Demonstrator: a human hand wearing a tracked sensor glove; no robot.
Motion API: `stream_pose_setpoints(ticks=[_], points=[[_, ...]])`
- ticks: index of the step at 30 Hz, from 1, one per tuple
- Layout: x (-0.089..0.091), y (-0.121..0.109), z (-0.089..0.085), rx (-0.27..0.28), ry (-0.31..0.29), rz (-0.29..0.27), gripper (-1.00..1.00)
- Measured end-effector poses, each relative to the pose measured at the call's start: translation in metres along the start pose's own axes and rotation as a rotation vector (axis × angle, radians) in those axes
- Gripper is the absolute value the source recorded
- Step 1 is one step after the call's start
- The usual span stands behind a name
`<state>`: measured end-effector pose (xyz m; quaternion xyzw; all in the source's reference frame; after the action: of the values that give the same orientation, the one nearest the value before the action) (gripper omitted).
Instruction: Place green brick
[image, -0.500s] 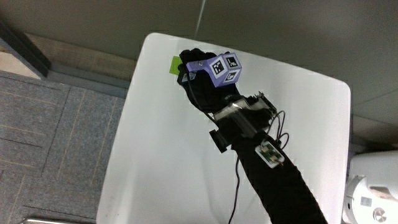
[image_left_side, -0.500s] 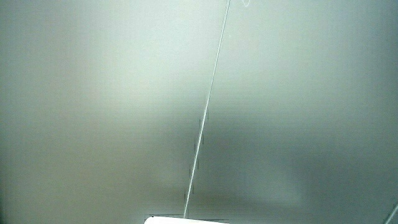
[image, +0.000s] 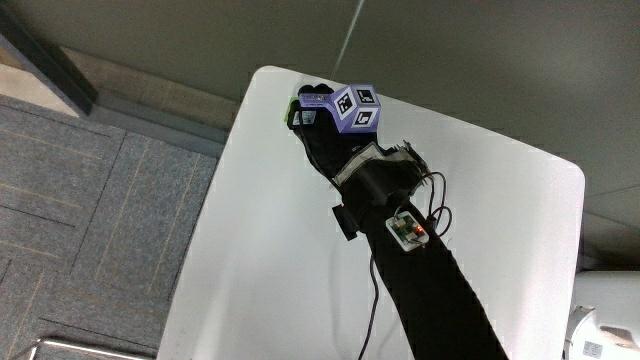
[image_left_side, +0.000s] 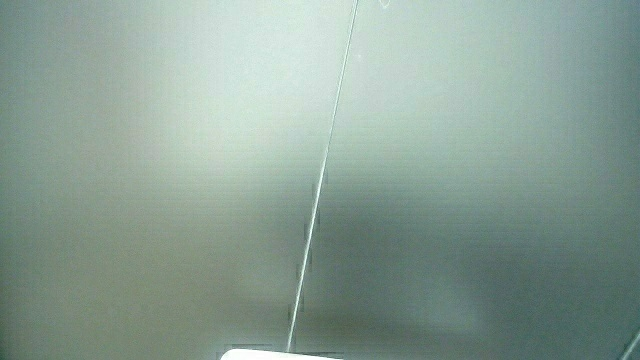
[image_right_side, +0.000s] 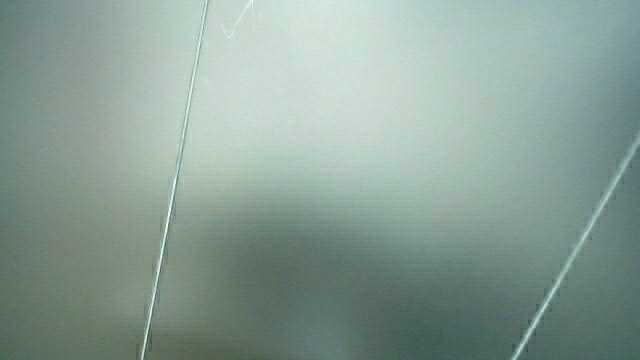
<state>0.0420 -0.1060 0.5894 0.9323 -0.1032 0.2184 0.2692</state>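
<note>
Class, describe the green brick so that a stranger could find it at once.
Both side views show only pale wall. On the white table, follow the black-gloved hand to the table's edge; the small green brick peeks from beneath it, the only green thing there.

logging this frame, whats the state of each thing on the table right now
green brick: mostly hidden under the hand, only a sliver showing near the table's corner
hand: over the green brick, cube on its back facing up
table: white top, holding only the brick
side views: only a pale wall
</note>
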Motion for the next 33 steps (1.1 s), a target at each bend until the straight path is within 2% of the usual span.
stream_pose_setpoints(ticks=[1,2,4,5,6,10,11,14,16,17,20,22,25,27,29,30,31,33], points=[[0.004,0.003,-0.006,0.004,-0.013,-0.023,0.00],[0.003,0.000,-0.006,-0.018,0.002,-0.018,0.00],[0.008,0.001,-0.013,-0.034,0.005,-0.043,0.00],[0.008,-0.002,-0.012,-0.015,-0.001,-0.053,0.00],[0.011,-0.001,-0.013,-0.030,0.012,-0.058,0.00],[0.014,-0.003,-0.010,-0.014,0.030,-0.070,0.00],[0.013,-0.003,-0.009,-0.050,0.054,-0.068,-0.06],[0.012,-0.004,-0.010,-0.072,0.041,-0.053,-0.24],[0.015,-0.002,-0.015,-0.091,0.060,-0.052,-0.35],[0.013,-0.005,-0.014,-0.092,0.072,-0.040,-0.41],[0.016,-0.003,-0.022,-0.097,0.050,-0.055,-0.59],[0.015,-0.005,-0.020,-0.096,0.057,-0.045,-0.71],[0.022,-0.003,-0.024,-0.115,0.046,-0.070,-0.88],[0.019,-0.006,-0.023,-0.090,0.014,-0.069,-1.00],[0.014,-0.010,-0.022,-0.100,0.016,-0.052,-1.00],[0.019,-0.006,-0.029,-0.119,0.002,-0.070,-1.00],[0.020,-0.006,-0.030,-0.127,0.015,-0.070,-1.00],[0.018,-0.009,-0.027,-0.117,0.010,-0.061,-1.00]])
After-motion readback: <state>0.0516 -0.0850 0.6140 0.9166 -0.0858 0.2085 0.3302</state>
